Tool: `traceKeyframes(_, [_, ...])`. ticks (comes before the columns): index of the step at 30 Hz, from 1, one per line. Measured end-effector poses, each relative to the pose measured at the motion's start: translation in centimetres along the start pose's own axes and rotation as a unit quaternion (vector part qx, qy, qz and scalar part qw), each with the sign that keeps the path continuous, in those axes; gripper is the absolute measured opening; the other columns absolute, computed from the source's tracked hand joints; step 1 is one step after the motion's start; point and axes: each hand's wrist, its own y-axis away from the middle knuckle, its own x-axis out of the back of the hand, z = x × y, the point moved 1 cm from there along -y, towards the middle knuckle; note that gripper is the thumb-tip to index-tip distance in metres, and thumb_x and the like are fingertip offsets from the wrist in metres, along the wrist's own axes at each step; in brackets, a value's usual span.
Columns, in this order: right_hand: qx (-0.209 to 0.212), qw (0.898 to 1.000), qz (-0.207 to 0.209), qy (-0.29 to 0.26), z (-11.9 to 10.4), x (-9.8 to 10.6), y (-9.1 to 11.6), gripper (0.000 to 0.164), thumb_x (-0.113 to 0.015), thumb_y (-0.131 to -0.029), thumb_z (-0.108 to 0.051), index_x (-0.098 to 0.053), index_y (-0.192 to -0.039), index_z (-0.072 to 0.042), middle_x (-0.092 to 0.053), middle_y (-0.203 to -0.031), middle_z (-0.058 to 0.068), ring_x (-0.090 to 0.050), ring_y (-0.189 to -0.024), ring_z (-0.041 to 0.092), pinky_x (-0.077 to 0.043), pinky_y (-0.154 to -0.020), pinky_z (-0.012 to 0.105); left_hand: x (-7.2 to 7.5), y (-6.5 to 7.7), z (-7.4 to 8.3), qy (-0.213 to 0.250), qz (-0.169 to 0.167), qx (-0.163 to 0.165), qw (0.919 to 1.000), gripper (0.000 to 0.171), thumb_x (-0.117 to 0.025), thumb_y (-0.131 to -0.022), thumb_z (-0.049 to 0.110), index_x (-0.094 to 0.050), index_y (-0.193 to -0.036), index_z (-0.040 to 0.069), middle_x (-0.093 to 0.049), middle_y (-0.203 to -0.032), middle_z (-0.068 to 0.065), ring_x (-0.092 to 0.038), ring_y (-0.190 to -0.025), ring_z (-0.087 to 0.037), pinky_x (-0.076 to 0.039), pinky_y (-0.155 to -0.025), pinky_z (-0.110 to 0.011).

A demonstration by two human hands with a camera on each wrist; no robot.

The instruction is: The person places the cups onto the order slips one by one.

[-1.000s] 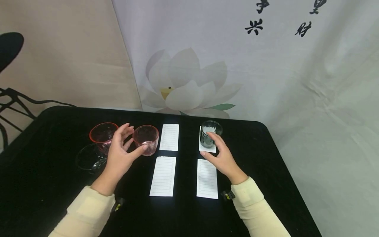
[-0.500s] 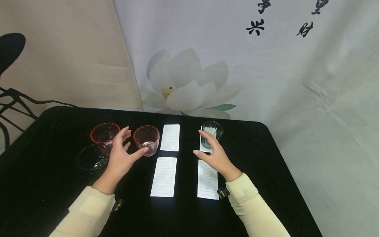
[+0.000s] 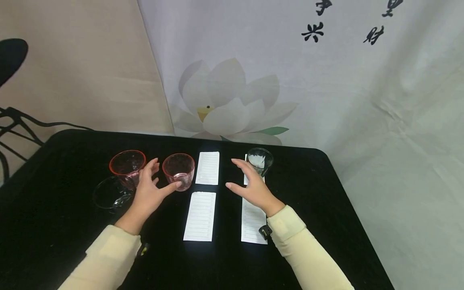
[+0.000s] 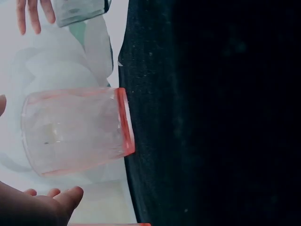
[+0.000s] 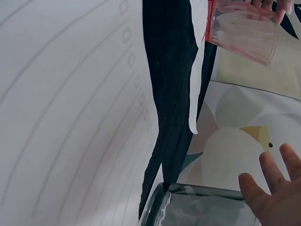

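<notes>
In the head view my left hand (image 3: 150,191) spreads its thumb and fingers around a pink-tinted glass tumbler (image 3: 183,177). The left wrist view has gaps between the tumbler (image 4: 75,134) and the fingers (image 4: 68,197). To its left are a second red-rimmed glass (image 3: 121,165) and a colourless glass (image 3: 108,193), both partly behind that hand. My right hand (image 3: 257,191) holds nothing, thumb and fingers apart. Just beyond it a grey-tinted glass (image 3: 266,163) stands on a lined paper slip, its lower part hidden by the hand.
Ruled paper slips lie in two columns on the black-covered table (image 3: 224,266): one at the back (image 3: 208,168), one at the front left (image 3: 200,217) and one at the front right (image 3: 251,219). A printed cloth (image 3: 232,40) hangs behind. A black chair (image 3: 16,121) is at far left.
My right hand has drawn left and slightly toward the back, away from the grey glass, which stays on its slip. The left hand and the pink tumbler have hardly moved.
</notes>
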Motion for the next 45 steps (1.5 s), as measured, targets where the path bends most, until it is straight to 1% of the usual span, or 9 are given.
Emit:
traceKeyframes(6, [-0.003,1.000,-0.011,0.006,0.0,-0.6,-0.9,0.070,-0.070,-0.088,-0.030,-0.037,-0.148,-0.016,-0.033,-0.153,0.009,-0.034,-0.139,0.026,-0.031,-0.113,0.050,0.0,-0.3,-0.1,0.004,-0.017,0.024,0.9996,0.100,-0.078,-0.082,0.019,-0.008,-0.153,0.003,-0.024,-0.148,-0.028,-0.025,-0.139,-0.042,-0.029,-0.112,-0.054])
traceKeyframes(11, [-0.008,1.000,-0.020,0.012,0.2,-1.0,-1.6,0.071,-0.070,-0.088,-0.031,-0.037,-0.148,-0.015,-0.032,-0.154,0.008,-0.032,-0.141,0.026,-0.031,-0.114,0.050,-0.1,-0.6,-0.3,-0.004,-0.037,0.036,0.9987,0.102,-0.078,-0.082,0.021,-0.006,-0.153,0.003,-0.025,-0.149,-0.029,-0.027,-0.139,-0.043,-0.030,-0.112,-0.054])
traceKeyframes(17, [-0.017,0.999,-0.026,0.032,0.3,-1.5,-2.4,0.071,-0.070,-0.087,-0.031,-0.037,-0.148,-0.015,-0.031,-0.154,0.011,-0.033,-0.140,0.028,-0.032,-0.113,0.051,-0.3,-0.8,-0.5,0.002,-0.047,0.029,0.9985,0.100,-0.077,-0.082,0.018,-0.008,-0.152,0.000,-0.026,-0.148,-0.030,-0.028,-0.138,-0.044,-0.029,-0.112,-0.055])
traceKeyframes(22, [-0.028,0.998,-0.034,0.055,0.5,-1.9,-3.0,0.072,-0.070,-0.087,-0.035,-0.037,-0.148,-0.016,-0.032,-0.154,0.008,-0.033,-0.140,0.028,-0.033,-0.112,0.050,-0.5,-1.1,-0.6,0.000,-0.055,0.024,0.9982,0.099,-0.077,-0.082,0.018,-0.009,-0.151,-0.002,-0.028,-0.148,-0.031,-0.029,-0.137,-0.044,-0.029,-0.112,-0.056])
traceKeyframes(28, [-0.044,0.996,-0.048,0.066,0.7,-2.3,-3.7,0.074,-0.069,-0.086,-0.037,-0.036,-0.149,-0.015,-0.031,-0.154,0.009,-0.034,-0.139,0.027,-0.033,-0.113,0.050,-0.5,-1.4,-0.9,0.003,-0.062,0.034,0.9975,0.096,-0.076,-0.083,0.018,-0.011,-0.151,-0.002,-0.028,-0.148,-0.030,-0.030,-0.137,-0.045,-0.029,-0.112,-0.056])
traceKeyframes(30, [-0.051,0.995,-0.055,0.074,0.8,-2.4,-4.0,0.075,-0.069,-0.086,-0.038,-0.036,-0.149,-0.015,-0.031,-0.155,0.009,-0.034,-0.140,0.027,-0.033,-0.113,0.049,-0.5,-1.5,-1.0,0.005,-0.063,0.037,0.9973,0.095,-0.075,-0.084,0.019,-0.011,-0.151,-0.002,-0.028,-0.149,-0.030,-0.029,-0.137,-0.044,-0.029,-0.112,-0.056])
traceKeyframes(38, [-0.074,0.989,-0.080,0.103,1.1,-2.9,-4.8,0.076,-0.068,-0.087,-0.040,-0.034,-0.150,-0.015,-0.028,-0.156,0.011,-0.030,-0.141,0.028,-0.032,-0.113,0.050,-0.6,-1.9,-1.1,0.011,-0.067,0.028,0.9973,0.092,-0.075,-0.084,0.016,-0.014,-0.150,-0.002,-0.029,-0.148,-0.029,-0.030,-0.137,-0.044,-0.029,-0.112,-0.057])
traceKeyframes(45, [-0.086,0.984,-0.100,0.119,1.1,-3.4,-5.5,0.076,-0.068,-0.087,-0.040,-0.034,-0.150,-0.015,-0.029,-0.156,0.007,-0.030,-0.141,0.027,-0.032,-0.114,0.047,-0.8,-2.2,-1.0,0.009,-0.070,0.028,0.9971,0.093,-0.075,-0.083,0.016,-0.013,-0.151,-0.002,-0.025,-0.150,-0.029,-0.028,-0.138,-0.046,-0.031,-0.111,-0.056])
